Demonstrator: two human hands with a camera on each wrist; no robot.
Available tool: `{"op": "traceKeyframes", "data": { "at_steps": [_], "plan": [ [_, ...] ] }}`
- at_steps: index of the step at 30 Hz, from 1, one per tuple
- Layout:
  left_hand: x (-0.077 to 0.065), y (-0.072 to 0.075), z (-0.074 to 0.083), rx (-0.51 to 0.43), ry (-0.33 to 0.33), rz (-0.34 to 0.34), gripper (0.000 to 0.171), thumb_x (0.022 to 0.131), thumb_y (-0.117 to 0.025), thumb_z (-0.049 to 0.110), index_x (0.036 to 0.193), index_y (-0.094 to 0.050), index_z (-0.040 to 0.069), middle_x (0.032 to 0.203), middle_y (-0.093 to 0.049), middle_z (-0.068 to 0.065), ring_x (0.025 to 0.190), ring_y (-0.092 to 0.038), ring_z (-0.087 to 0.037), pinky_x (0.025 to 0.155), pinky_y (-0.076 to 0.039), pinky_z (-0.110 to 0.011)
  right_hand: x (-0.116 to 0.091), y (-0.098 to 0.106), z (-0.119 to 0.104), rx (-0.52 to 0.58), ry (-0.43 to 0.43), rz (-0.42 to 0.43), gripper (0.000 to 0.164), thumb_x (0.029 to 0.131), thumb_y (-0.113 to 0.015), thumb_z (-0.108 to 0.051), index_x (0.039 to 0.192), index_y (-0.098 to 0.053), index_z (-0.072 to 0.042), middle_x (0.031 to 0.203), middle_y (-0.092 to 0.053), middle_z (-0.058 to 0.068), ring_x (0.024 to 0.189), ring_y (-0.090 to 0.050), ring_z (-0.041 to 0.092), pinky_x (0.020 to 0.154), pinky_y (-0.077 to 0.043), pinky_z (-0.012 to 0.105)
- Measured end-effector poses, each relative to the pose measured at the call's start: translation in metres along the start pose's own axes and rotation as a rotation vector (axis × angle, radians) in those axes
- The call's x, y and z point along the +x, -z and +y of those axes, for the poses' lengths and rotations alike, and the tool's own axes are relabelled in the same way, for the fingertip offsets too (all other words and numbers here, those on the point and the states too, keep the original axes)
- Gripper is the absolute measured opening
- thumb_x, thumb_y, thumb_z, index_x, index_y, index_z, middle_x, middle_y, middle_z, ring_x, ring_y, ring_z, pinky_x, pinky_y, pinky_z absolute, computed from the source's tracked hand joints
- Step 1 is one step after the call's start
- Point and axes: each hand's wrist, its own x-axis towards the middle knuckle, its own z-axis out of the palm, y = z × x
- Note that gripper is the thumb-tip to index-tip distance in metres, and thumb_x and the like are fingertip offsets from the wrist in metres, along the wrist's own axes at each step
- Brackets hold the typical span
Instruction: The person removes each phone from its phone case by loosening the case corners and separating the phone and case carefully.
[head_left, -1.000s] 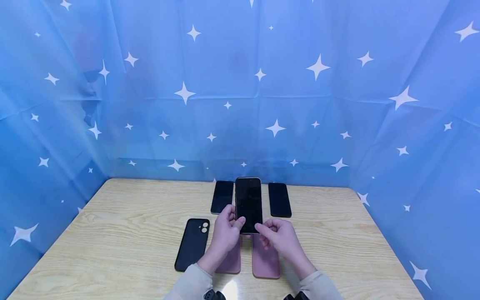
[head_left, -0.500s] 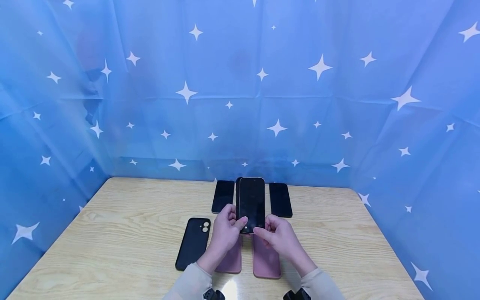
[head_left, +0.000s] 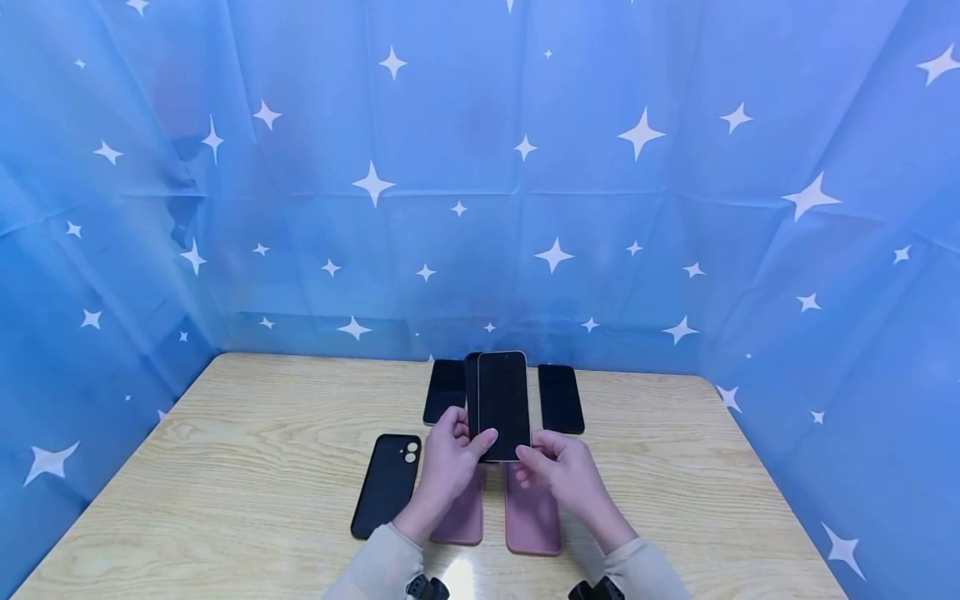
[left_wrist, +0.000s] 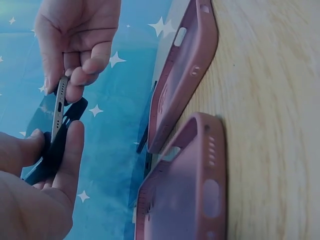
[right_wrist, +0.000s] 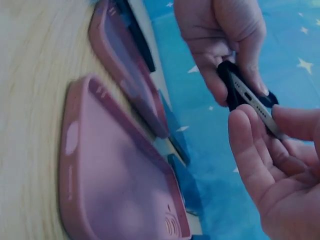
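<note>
Above the table, a dark-screened smartphone point(head_left: 504, 408) is held with its screen up, partly over a black phone case point(head_left: 472, 387) whose left strip shows beside it. My left hand point(head_left: 447, 467) grips the case, its thumb lying over the phone's lower left edge. My right hand point(head_left: 564, 473) pinches the phone's lower right corner between thumb and fingers. In the left wrist view the phone's silver bottom edge point(left_wrist: 58, 107) with its charging port sits tilted out of the case point(left_wrist: 52, 155). The right wrist view shows that same port edge point(right_wrist: 252, 102) between both hands.
Two pink phone cases point(head_left: 463, 517) point(head_left: 533, 518) lie under the hands, hollow side up. Another black case point(head_left: 386, 487) is at the left. Behind, two dark phones point(head_left: 446, 390) point(head_left: 561, 400) flank the held one on the wooden table point(head_left: 225, 467). A starry blue curtain point(head_left: 480, 208) encloses it.
The phone has shifted right relative to the black case, uncovering a widening strip of the case at the left. My right thumb has moved slightly over the phone's lower corner.
</note>
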Motion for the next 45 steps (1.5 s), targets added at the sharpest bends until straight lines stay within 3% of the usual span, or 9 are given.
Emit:
{"op": "traceKeyframes", "data": {
  "at_steps": [6,9,13,20,24,30,33,40,45],
  "plan": [
    [-0.002,-0.001,0.007,-0.087,0.058,-0.035,0.028,0.090,-0.077,0.000,0.103,-0.054,-0.005,0.079,-0.062,-0.008,0.067,-0.061,-0.011,0.057,-0.051,-0.020,0.001,0.003,-0.002,0.127,-0.050,-0.001,0.021,0.102,-0.062,-0.003,0.100,-0.059,0.017,0.083,-0.072,0.027,0.068,-0.073,0.016,0.071,-0.064,0.033],
    [-0.004,-0.001,0.011,-0.180,0.106,-0.082,0.027,0.092,-0.072,-0.006,0.107,-0.050,-0.007,0.084,-0.061,-0.011,0.074,-0.067,-0.016,0.065,-0.063,-0.036,0.002,0.005,-0.002,0.144,-0.062,0.023,0.019,0.102,-0.059,0.000,0.104,-0.059,0.019,0.084,-0.072,0.027,0.068,-0.072,0.015,0.071,-0.063,0.033],
    [-0.006,-0.001,0.014,-0.228,0.141,-0.129,0.026,0.093,-0.067,-0.009,0.110,-0.047,-0.008,0.090,-0.060,-0.015,0.084,-0.071,-0.023,0.075,-0.063,-0.052,0.002,0.010,-0.003,0.144,-0.085,0.065,0.018,0.102,-0.055,0.004,0.110,-0.060,0.020,0.085,-0.071,0.024,0.068,-0.070,0.014,0.070,-0.063,0.031],
    [-0.010,-0.001,0.016,-0.232,0.154,-0.204,0.027,0.094,-0.064,-0.011,0.115,-0.046,-0.011,0.093,-0.057,-0.013,0.088,-0.069,-0.023,0.075,-0.064,-0.044,0.002,0.022,-0.004,0.109,-0.110,0.107,0.018,0.103,-0.054,0.004,0.112,-0.060,0.019,0.085,-0.072,0.021,0.070,-0.072,0.019,0.068,-0.062,0.030],
    [-0.012,-0.002,0.016,-0.169,0.148,-0.215,0.028,0.094,-0.065,-0.009,0.117,-0.049,-0.010,0.098,-0.061,-0.015,0.090,-0.068,-0.021,0.074,-0.063,-0.035,0.001,0.028,-0.006,0.103,-0.135,0.146,0.017,0.103,-0.055,0.004,0.111,-0.061,0.018,0.083,-0.072,0.020,0.067,-0.070,0.017,0.064,-0.061,0.028],
    [-0.016,-0.008,0.014,-0.240,0.175,-0.220,0.029,0.093,-0.065,-0.012,0.117,-0.049,-0.011,0.100,-0.061,-0.018,0.093,-0.072,-0.027,0.072,-0.064,-0.045,0.001,0.039,-0.009,0.081,-0.147,0.195,0.020,0.103,-0.055,0.003,0.115,-0.061,0.019,0.082,-0.072,0.016,0.066,-0.068,0.013,0.065,-0.060,0.027],
    [-0.018,-0.011,0.012,-0.257,0.184,-0.240,0.030,0.093,-0.065,-0.013,0.117,-0.049,-0.010,0.097,-0.054,-0.013,0.087,-0.068,-0.021,0.072,-0.064,-0.047,0.001,0.045,-0.009,0.062,-0.151,0.209,0.020,0.104,-0.055,0.003,0.115,-0.061,0.018,0.083,-0.073,0.016,0.066,-0.068,0.013,0.065,-0.061,0.027],
    [-0.023,-0.019,0.010,-0.188,0.186,-0.289,0.030,0.095,-0.066,-0.008,0.121,-0.052,-0.008,0.093,-0.055,-0.007,0.081,-0.062,-0.014,0.072,-0.061,-0.032,0.004,0.058,-0.008,0.051,-0.134,0.225,0.020,0.105,-0.053,0.003,0.112,-0.061,0.020,0.083,-0.073,0.017,0.066,-0.068,0.012,0.065,-0.061,0.028],
    [-0.026,-0.025,0.010,-0.255,0.191,-0.319,0.028,0.094,-0.065,-0.012,0.119,-0.052,-0.010,0.095,-0.061,-0.014,0.088,-0.072,-0.026,0.072,-0.064,-0.039,0.005,0.066,-0.009,0.043,-0.154,0.241,0.024,0.106,-0.052,0.000,0.119,-0.059,0.020,0.085,-0.073,0.015,0.067,-0.069,0.012,0.066,-0.062,0.029]
  ]
}}
